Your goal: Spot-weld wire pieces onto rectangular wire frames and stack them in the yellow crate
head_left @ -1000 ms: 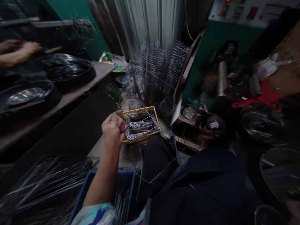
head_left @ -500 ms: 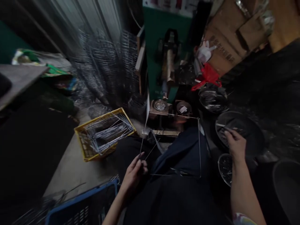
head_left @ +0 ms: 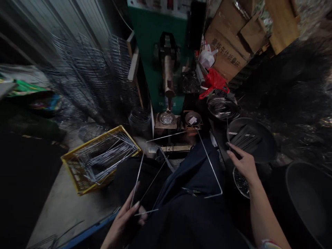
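My left hand [head_left: 131,207] is closed on a thin wire frame [head_left: 211,162], bent into a rough rectangle and held over my lap. A second thin rod [head_left: 154,179] sticks up from the same fingers. My right hand [head_left: 242,164] is at the near left edge of a dark round basin [head_left: 267,147]. Its thumb and forefinger are close together, and a thin dark line rises from the fingertips, seemingly a thin metal piece. Short metal strips [head_left: 246,135] lie in the basin. Under my right wrist is a bowl of small metal bits [head_left: 240,183].
A yellow crate [head_left: 70,173] of bent wires stands at left, a blue crate [head_left: 88,231] below it. Ahead is a green machine [head_left: 145,62] with two small dishes, one holding shiny bits [head_left: 166,118]. Stacked wire racks [head_left: 90,65] lean behind. A red bag [head_left: 215,82] and cardboard [head_left: 225,41] are at right.
My view has shifted, so the surroundings sit further left. The wire frame has tilted and come lower with my left hand. My right hand has moved to the basin's left edge.
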The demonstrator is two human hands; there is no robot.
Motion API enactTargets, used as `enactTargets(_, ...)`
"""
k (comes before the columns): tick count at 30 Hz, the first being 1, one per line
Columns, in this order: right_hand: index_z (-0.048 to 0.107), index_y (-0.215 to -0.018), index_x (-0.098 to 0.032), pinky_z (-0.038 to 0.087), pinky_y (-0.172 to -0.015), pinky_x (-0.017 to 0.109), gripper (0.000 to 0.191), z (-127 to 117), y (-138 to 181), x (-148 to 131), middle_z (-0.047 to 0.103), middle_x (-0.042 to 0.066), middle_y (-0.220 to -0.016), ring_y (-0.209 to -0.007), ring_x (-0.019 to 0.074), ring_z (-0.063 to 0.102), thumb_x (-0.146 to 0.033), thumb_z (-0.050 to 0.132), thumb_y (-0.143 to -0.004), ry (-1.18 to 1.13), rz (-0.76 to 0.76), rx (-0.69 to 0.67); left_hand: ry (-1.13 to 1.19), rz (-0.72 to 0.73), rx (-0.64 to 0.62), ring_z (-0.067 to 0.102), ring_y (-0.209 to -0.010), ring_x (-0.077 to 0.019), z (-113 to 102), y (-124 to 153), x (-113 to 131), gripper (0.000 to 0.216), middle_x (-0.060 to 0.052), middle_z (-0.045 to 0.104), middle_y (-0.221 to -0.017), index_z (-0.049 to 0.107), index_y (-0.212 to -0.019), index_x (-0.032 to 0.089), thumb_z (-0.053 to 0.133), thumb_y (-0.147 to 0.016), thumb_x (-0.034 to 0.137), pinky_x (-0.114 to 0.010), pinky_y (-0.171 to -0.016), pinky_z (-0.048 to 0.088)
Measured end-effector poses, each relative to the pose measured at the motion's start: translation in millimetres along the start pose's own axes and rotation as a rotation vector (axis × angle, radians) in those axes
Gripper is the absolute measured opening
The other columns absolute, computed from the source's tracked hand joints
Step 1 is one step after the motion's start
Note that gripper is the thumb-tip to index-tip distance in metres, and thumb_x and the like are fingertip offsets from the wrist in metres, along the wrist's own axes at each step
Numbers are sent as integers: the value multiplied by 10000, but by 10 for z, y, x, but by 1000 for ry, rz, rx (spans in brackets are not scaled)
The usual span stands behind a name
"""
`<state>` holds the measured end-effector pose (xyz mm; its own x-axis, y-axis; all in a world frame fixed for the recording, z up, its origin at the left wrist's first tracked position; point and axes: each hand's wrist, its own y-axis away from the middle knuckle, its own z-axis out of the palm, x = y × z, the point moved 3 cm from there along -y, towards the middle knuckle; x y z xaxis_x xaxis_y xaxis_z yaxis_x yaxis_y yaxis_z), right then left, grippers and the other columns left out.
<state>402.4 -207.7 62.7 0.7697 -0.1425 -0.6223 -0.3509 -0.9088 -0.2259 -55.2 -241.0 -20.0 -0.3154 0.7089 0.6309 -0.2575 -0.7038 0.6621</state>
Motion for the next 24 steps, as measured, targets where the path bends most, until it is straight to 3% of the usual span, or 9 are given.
enactTargets(4,665,-1240,-223,470,-1047,403,419,-121,12,-273,686,56,-1208,-1137,259,635,-403,636,-863,-5,-96,5,-9,40,36,554,-511,-162,58,69,84,991,12,633,-600,135,-1532,369,750,-756,414,-253,-523,424)
enactTargets(9,615,-1302,-262,490,-1045,411,414,-84,168,-740,644,46,-1279,-1160,249,622,-300,620,-890,-36,-329,-113,-49,86,-7,590,-530,-176,310,30,228,965,-8,671,-645,99,-1540,353,705,-796,454,-258,-536,426)
enactTargets(17,474,-1429,-271,510,-1024,381,529,691,624,-1092,603,60,-1333,-1261,224,543,-202,577,-915,-137,-693,-482,-97,119,-36,606,-573,-187,415,17,298,949,-45,694,-694,34,-1544,339,663,-840,438,-264,-555,420)
enactTargets(20,463,-1434,-244,507,-1020,363,531,881,684,-1103,603,78,-1333,-1274,213,530,-194,570,-916,-142,-730,-499,-100,105,-39,609,-581,-185,417,8,279,954,-55,695,-716,-2,-1544,325,650,-855,424,-263,-556,422)
enactTargets(24,492,-1410,-239,503,-1022,371,500,958,680,-1102,630,80,-1299,-1256,213,548,-180,557,-918,-134,-690,-484,-89,109,-71,618,-602,-191,433,-29,242,953,-52,688,-718,-47,-1540,314,626,-875,428,-286,-594,447)
